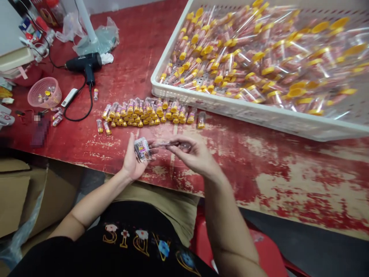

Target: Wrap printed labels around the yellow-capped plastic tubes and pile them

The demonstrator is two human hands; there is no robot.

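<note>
Small, printed, glossy rectangular labels (142, 150) lie on the left hand (135, 158), fingers loosely spread — the right hand (192, 153) pinches a thin piece (163, 144).

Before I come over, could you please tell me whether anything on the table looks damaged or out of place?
The tabletop looks worn: its red surface is broken by pale patches, most heavily toward the right. One small tube also sits by the black cord, apart from the yellow-capped tubes.
</note>
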